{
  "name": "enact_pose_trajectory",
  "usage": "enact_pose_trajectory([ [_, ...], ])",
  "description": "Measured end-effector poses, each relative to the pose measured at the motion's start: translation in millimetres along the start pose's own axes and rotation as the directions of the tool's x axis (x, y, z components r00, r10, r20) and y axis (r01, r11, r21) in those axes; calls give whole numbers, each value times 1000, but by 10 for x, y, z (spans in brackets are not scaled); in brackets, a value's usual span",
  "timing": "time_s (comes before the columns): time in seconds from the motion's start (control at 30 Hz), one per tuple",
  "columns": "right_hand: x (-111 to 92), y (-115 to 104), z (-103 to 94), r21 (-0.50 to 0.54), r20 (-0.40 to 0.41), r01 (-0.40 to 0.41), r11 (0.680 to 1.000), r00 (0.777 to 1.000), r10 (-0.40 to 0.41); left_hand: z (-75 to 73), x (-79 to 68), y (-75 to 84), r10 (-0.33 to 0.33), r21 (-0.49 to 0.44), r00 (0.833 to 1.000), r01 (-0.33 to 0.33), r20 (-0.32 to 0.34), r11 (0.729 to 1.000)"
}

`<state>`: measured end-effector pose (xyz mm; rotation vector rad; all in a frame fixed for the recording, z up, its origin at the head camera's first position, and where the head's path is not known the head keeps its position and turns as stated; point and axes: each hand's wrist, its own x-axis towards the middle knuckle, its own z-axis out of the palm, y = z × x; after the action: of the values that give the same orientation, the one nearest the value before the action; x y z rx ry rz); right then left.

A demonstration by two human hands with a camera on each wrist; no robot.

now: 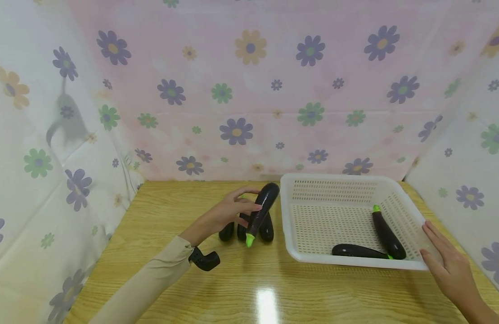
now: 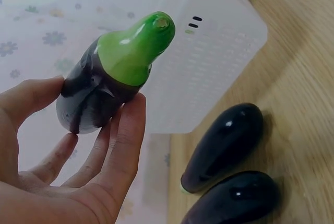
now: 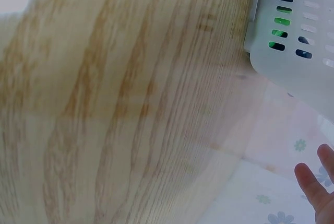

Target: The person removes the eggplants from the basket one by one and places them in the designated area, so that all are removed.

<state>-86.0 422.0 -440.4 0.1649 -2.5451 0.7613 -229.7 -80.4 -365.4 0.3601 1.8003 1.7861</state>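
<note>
My left hand (image 1: 229, 210) holds a dark purple eggplant (image 1: 264, 207) above the table, pinched between thumb and fingers. Its bright green stem end (image 2: 138, 49) points toward the camera in the left wrist view. Below and behind it, more eggplants (image 1: 267, 228) lie on the wood, partly hidden by the hand. To the right stands a white plastic basket (image 1: 287, 225) with slotted walls. Inside it are two eggplants, one (image 1: 387, 234) along the right side and another (image 1: 358, 251) by the near wall. My right hand (image 1: 449, 261), fingers fairly straight, rests at the basket's right rim.
The wooden table (image 1: 172, 292) runs up to a flowered cloth backdrop (image 1: 209, 90), which also covers both sides. A black wrist strap with a camera (image 1: 204, 259) sits on the left wrist.
</note>
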Motion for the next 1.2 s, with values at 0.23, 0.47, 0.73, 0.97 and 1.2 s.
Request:
enact_pose_trajectory([
  [0.23, 0, 3, -4, -4, 0, -4, 1000, 1000, 4, -109, -98, -65, -20, 0, 999, 20, -40, 1000],
  [0.47, 4, 0, -5, -5, -5, -2, 1000, 1000, 2, -221, -202, -84, -3, -14, 999, 2, -41, 1000],
  [0.73, 6, -1, -3, 0, 0, -5, 1000, 1000, 5, -320, -277, -128, -2, -21, 997, 0, -80, 1000],
  [0.97, 11, -15, -5, -7, -4, -8, 1000, 1000, 7, -384, -322, -167, -23, -16, 991, 22, -130, 1000],
  [1.2, 1, -9, -4, -8, -1, -15, 1000, 1000, 15, -448, -370, -203, -34, -13, 986, 32, -160, 999],
])
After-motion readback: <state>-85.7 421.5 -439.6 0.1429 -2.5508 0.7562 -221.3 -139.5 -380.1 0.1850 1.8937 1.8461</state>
